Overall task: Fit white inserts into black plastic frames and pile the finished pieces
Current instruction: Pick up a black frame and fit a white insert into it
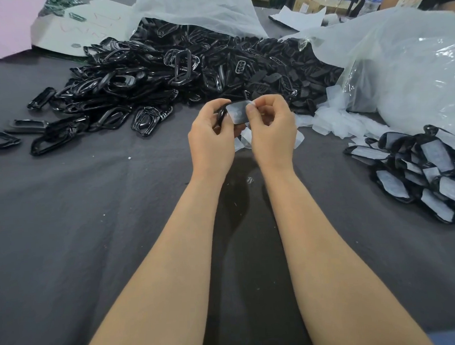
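Both forearms reach forward over the dark cloth [91, 234], hands raised together just above it at mid-table. Left hand [210, 140] curls its fingers round a black frame [221, 116], only its left edge showing. Right hand [273, 132] pinches the right end of a white insert [237, 112] between thumb and forefinger. Insert lies across the frame, long axis left to right, face tilted toward the camera. Heap of empty frames [146, 78] behind; finished pile [431, 170] to the right; loose inserts [332, 120] near a plastic bag [406, 70].
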Tool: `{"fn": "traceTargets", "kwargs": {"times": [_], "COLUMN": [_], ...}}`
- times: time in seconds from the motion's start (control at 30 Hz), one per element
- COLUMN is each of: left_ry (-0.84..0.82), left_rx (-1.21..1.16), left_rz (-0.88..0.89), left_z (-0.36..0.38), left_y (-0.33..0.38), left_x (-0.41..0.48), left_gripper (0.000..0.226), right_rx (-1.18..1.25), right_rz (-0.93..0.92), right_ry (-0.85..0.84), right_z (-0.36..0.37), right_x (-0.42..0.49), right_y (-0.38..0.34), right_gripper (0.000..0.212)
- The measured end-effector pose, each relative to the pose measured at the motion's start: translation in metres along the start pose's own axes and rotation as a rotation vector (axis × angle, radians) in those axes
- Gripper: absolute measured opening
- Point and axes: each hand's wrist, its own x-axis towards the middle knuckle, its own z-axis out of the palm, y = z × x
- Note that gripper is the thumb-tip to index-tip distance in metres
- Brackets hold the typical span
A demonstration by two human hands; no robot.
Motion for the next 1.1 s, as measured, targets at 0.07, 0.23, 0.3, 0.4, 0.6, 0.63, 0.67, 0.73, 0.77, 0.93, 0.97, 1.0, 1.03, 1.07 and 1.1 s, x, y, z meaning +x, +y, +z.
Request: {"fn": "traceTargets", "kwargs": {"times": [0.07, 0.23, 0.3, 0.4, 0.6, 0.63, 0.67, 0.73, 0.77, 0.93, 0.97, 1.0, 1.03, 1.07, 1.1], "left_ry": [-0.002, -0.024, -0.029, -0.018, -0.058, -0.052, -0.046, -0.043, -0.043, -0.033, -0.028, -0.024, -0.019, -0.012, -0.003], "left_rx": [0.005, -0.058, -0.064, -0.076, 0.031, 0.047, 0.049, 0.035, 0.032, -0.054, -0.073, -0.084, -0.083, -0.074, -0.068], "left_rz": [0.007, -0.009, -0.020, -0.055, -0.033, -0.037, -0.046, -0.068, -0.074, -0.111, -0.118, -0.120, -0.121, -0.122, -0.128], "left_z": [0.000, 0.000, 0.000, 0.001, -0.002, -0.003, -0.003, -0.003, -0.004, -0.005, -0.005, -0.005, -0.006, -0.006, -0.006], "left_y": [0.000, 0.001, 0.000, 0.002, 0.002, 0.002, 0.002, 0.002, 0.001, 0.000, 0.000, 0.000, 0.000, 0.000, 0.000], "left_x": [0.001, 0.001, 0.001, 0.000, -0.001, -0.001, 0.000, 0.000, 0.000, 0.000, 0.000, 0.000, 0.000, 0.001, 0.001], "left_gripper": [0.024, 0.026, 0.025, 0.022, 0.016, 0.018, 0.019, 0.020, 0.020, 0.017, 0.014, 0.012, 0.013, 0.013, 0.014], "right_rx": [0.054, 0.284, 0.299, 0.299, 0.410, 0.423, 0.429, 0.426, 0.405, 0.203, 0.192, 0.186, 0.190, 0.205, 0.229], "right_rz": [0.034, 0.245, 0.313, 0.310, 0.328, 0.342, 0.358, 0.379, 0.374, 0.255, 0.242, 0.234, 0.233, 0.241, 0.255], "right_ry": [-0.009, -0.025, -0.071, -0.073, -0.115, -0.122, -0.129, -0.132, -0.128, -0.095, -0.094, -0.098, -0.107, -0.116, -0.124], "right_z": [0.000, 0.000, 0.000, -0.002, -0.005, -0.005, -0.005, -0.005, -0.005, -0.002, -0.002, -0.002, -0.002, -0.002, -0.002], "right_x": [0.001, 0.007, 0.009, 0.010, 0.010, 0.009, 0.009, 0.010, 0.010, 0.007, 0.007, 0.006, 0.006, 0.006, 0.005], "right_y": [0.001, 0.006, 0.009, 0.011, 0.012, 0.012, 0.011, 0.012, 0.012, 0.012, 0.012, 0.011, 0.010, 0.010, 0.009], "right_gripper": [0.010, 0.020, 0.022, 0.012, 0.009, 0.009, 0.009, 0.007, 0.007, 0.005, 0.005, 0.004, 0.004, 0.005, 0.006]}}
